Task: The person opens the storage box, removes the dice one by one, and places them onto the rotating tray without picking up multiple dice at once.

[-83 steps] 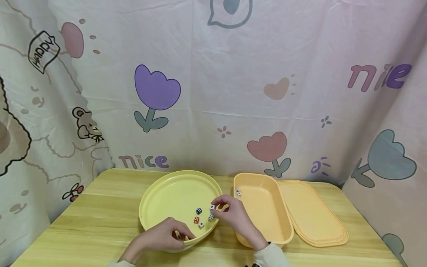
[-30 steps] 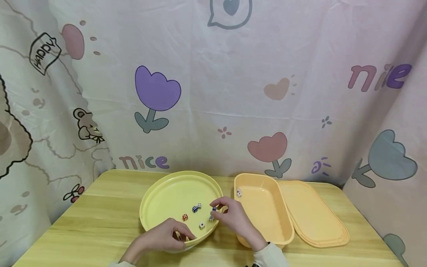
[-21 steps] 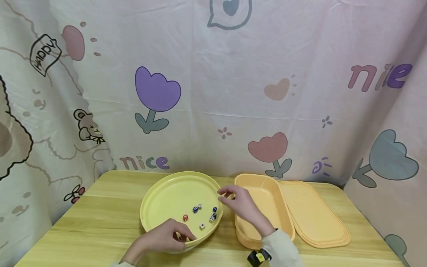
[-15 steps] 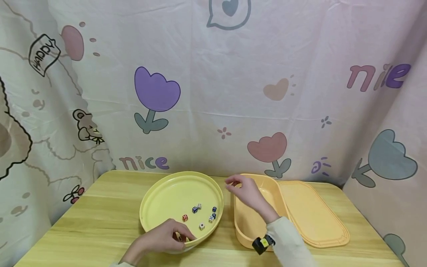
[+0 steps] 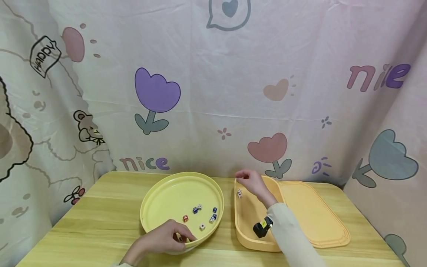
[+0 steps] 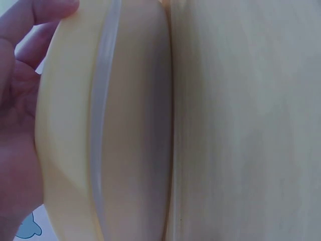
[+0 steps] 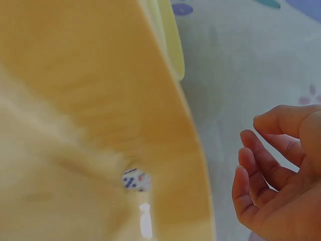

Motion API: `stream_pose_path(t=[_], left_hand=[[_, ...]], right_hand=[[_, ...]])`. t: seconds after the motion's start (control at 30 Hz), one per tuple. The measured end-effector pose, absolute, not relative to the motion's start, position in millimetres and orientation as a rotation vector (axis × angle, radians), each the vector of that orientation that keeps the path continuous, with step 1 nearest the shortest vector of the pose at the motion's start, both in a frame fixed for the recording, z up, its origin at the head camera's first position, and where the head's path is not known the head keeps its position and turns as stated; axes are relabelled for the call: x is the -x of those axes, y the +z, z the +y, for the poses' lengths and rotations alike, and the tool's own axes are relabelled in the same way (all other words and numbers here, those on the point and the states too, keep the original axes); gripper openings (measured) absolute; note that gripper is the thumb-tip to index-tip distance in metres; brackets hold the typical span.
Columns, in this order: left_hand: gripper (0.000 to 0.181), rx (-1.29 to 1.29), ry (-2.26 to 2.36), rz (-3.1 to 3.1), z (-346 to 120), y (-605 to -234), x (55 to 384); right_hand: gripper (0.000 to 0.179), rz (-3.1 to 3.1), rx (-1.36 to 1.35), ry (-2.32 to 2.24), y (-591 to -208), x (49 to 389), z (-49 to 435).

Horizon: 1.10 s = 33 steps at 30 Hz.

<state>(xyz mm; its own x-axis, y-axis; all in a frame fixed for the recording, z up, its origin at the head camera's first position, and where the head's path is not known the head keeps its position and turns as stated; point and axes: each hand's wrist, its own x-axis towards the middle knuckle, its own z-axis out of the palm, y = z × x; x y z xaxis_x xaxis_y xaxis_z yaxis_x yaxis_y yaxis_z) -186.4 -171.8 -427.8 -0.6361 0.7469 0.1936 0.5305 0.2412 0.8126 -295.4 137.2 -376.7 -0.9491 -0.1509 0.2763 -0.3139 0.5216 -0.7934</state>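
Observation:
My left hand (image 5: 166,236) grips the near rim of a round yellow tray (image 5: 166,193), also close up in the left wrist view (image 6: 67,120). Several dice lie on its right half: a red die (image 5: 185,218), blue dice, one a blue die (image 5: 195,210), and white dice, one a white die (image 5: 202,226). My right hand (image 5: 251,181) is over the far left corner of an orange box (image 5: 245,237). In the right wrist view the hand (image 7: 281,170) has loosely bent fingers, with nothing between thumb and forefinger. White dice (image 7: 135,179) sit on the box floor below the hand.
A flat orange lid (image 5: 320,218) lies right of the box on the wooden table (image 5: 83,222). Behind the table hangs a printed curtain (image 5: 213,92). A black device (image 5: 262,227) is strapped to the right wrist, over the box.
Earlier my right hand pinched a white die, then a blue one, at the tray's right side. The blue die now lies there, and the hand has moved right and back over the box.

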Motion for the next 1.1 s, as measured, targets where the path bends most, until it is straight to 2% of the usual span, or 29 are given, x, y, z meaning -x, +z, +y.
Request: stream_pose_path(t=[0.4,0.8,1.1], left_hand=[[0.029,-1.222,1.337,2.293,-172.6,-428.4,187.2],[0.029,-1.201,1.335,2.289,-171.9,-428.5,186.7],[0.028,-1.216,1.333,2.281,-172.3,-428.9,188.2]], right_hand=[[0.014,-2.625,-0.234,1.472,-403.9,308.4,148.9],[0.022,-2.729,-0.488,1.539,-420.6,310.9,158.2],[0.021,-2.784,-0.380,1.410,-423.9,313.4,155.9]])
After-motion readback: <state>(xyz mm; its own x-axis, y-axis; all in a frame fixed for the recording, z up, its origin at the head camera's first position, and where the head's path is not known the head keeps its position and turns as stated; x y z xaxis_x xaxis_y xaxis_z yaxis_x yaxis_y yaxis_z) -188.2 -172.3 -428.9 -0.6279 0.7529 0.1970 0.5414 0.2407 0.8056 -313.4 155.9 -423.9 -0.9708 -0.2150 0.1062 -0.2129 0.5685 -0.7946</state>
